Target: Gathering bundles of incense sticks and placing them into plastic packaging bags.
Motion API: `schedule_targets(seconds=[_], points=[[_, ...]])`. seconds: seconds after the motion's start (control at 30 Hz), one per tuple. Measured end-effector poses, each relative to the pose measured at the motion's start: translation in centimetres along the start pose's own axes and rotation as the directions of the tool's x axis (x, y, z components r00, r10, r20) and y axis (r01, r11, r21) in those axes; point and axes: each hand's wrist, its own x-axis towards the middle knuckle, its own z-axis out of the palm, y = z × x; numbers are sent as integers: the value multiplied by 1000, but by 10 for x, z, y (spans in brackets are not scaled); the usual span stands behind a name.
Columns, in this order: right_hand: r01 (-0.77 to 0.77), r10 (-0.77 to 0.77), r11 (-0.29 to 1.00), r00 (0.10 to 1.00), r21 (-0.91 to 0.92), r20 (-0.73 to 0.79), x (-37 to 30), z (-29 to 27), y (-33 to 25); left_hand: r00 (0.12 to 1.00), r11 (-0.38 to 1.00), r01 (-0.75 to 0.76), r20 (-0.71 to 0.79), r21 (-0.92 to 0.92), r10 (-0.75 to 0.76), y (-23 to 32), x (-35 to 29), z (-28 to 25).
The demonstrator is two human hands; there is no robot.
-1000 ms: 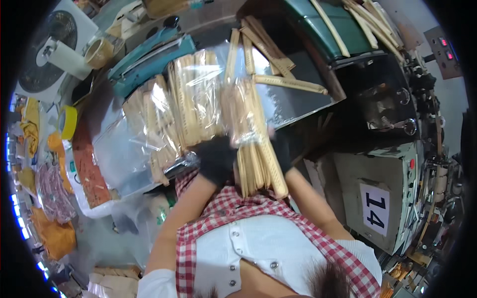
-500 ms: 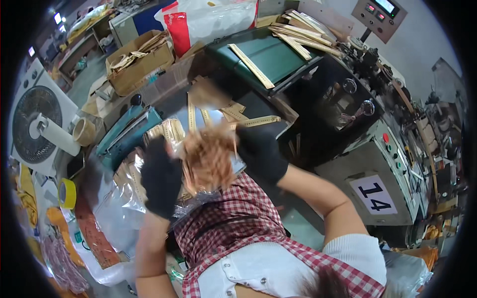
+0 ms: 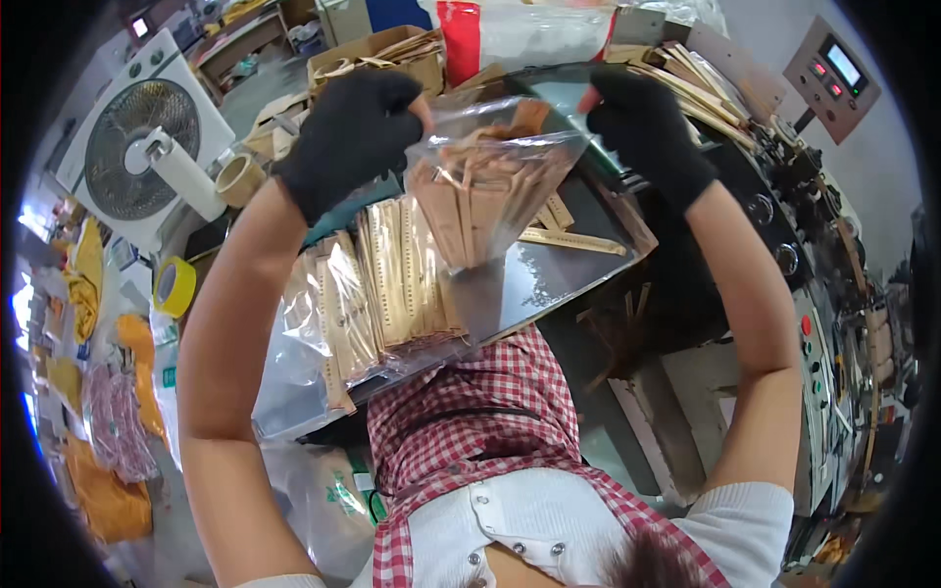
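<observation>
A clear plastic bag [image 3: 480, 201] with a bundle of flat tan strips inside hangs over the worktable. My left hand [image 3: 358, 137], in a black glove with bare fingertips, pinches its upper left corner. At the upper right corner, my right hand [image 3: 649, 132], gloved the same way, is closed on the film. The film is stretched between both hands. Beneath and left of it, clear-wrapped packs of tan strips [image 3: 392, 274] lie side by side, with small marks along the strips. A few loose strips [image 3: 569, 238] rest right of the hanging bag.
The dark worktable [image 3: 539, 284] runs before my apron. Left are a white fan [image 3: 137, 147], tape rolls [image 3: 174, 286] and orange cloth [image 3: 108, 490]. Behind stand a cardboard box [image 3: 431, 73] and a red-and-white sack [image 3: 529, 44]. Machinery with a control panel [image 3: 833, 73] fills the right.
Both hands have moved up, away from my body and apart. The bundle, blurred and held low before, now hangs in the stretched bag. The head view has shifted.
</observation>
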Motion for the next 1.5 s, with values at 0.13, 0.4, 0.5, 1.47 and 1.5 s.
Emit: schedule_targets(seconds=[0.13,0.4,0.5,1.47,1.5], points=[[188,-253,891,962,-413,-108,10,-26,-25,999,990,31,12,-137,-30,43,-2,-25],[125,-99,874,992,-470,80,6,-12,-3,976,994,68,210,-90,-48,6,7,3],[327,-451,775,886,-540,-111,4,12,-52,977,937,152,192,-316,-93,23,2,-12],[426,-396,857,905,-290,157,167,315,-36,653,181,477,208,-860,-728,-216,-154,86],[409,-360,860,910,-304,206,165,314,-35,619,88,446,236,-891,-749,-229,-155,85]])
